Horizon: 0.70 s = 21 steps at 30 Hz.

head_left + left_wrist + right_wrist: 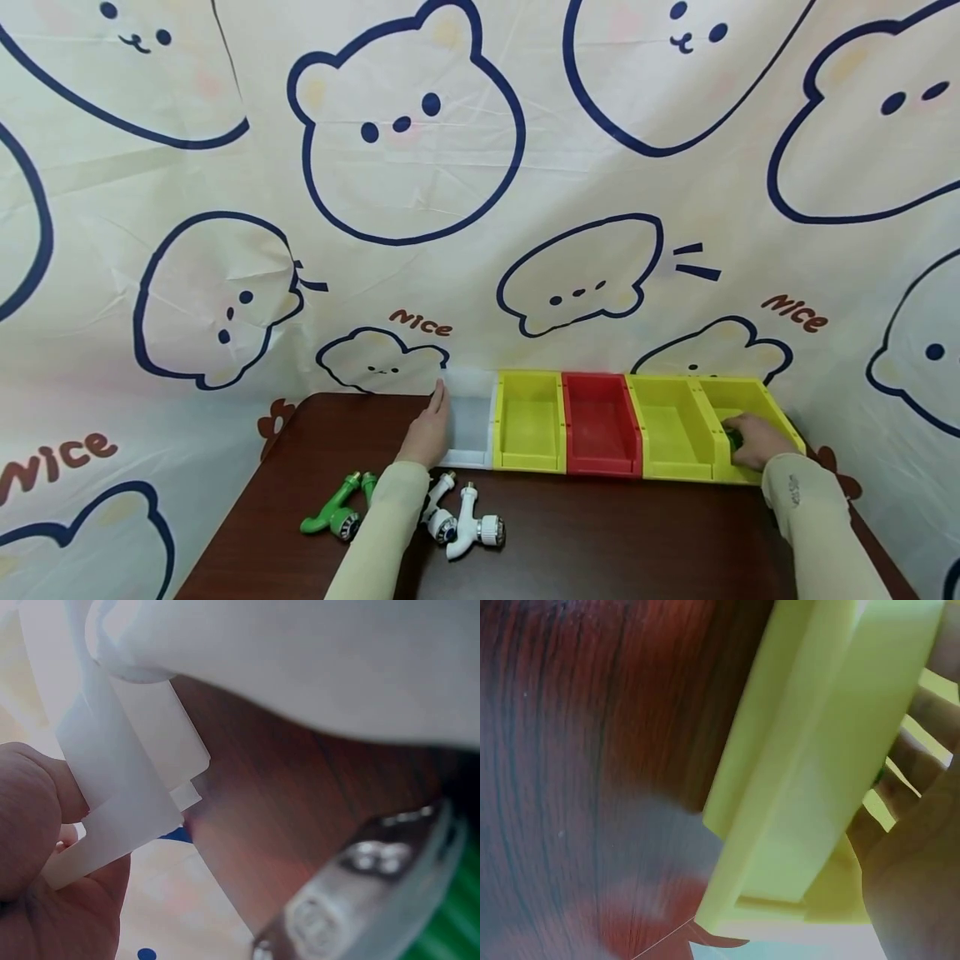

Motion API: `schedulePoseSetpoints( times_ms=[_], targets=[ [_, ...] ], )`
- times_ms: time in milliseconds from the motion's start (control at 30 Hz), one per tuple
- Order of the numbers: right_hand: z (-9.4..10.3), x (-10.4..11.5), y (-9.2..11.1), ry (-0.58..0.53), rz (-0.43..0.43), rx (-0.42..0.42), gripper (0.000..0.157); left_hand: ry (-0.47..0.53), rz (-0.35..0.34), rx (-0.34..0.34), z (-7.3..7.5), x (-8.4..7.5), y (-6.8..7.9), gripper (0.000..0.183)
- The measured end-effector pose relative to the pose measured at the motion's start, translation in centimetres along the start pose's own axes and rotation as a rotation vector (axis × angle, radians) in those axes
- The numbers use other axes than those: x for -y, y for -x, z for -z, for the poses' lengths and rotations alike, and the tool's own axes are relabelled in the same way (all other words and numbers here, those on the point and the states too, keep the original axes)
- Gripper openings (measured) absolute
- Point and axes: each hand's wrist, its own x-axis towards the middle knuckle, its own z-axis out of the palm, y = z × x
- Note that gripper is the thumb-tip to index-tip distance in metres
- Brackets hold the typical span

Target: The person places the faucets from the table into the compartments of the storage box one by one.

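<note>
At the left end of the bin row, my left hand (427,432) grips the side wall of a white bin (469,458). In the left wrist view the thumb (30,817) lies against one face of the white wall. My right hand (759,442) reaches into the rightmost yellow bin (750,392) and holds a green faucet (733,438), mostly hidden by the fingers. Only a speck of green shows between the fingers in the right wrist view, where the hand (915,847) is behind the yellow bin wall (817,772).
Between those bins stand a yellow bin (529,421), a red bin (602,425) and another yellow bin (671,425). Green faucets (330,512) and white faucets (468,529) lie on the dark wooden table (600,542) near the left forearm. A printed cloth (405,275) hangs behind.
</note>
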Motion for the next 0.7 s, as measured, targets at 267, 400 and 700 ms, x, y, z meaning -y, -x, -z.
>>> schedulePoseSetpoints(
  times_ms=[267, 400, 700],
  targets=[
    [0.8, 0.5, 0.3, -0.052, -0.035, 0.056, 0.071, -0.013, -0.001, -0.003, -0.2, 0.1, -0.1, 0.076],
    [1.4, 1.0, 0.8, -0.072, -0.056, 0.072, 0.076, -0.012, -0.009, 0.001, -0.2, 0.0, -0.1, 0.076],
    [4.2, 2.3, 1.6, -0.029, -0.022, -0.035, 0.071, -0.008, -0.009, -0.001, -0.1, 0.1, -0.2, 0.074]
  ],
)
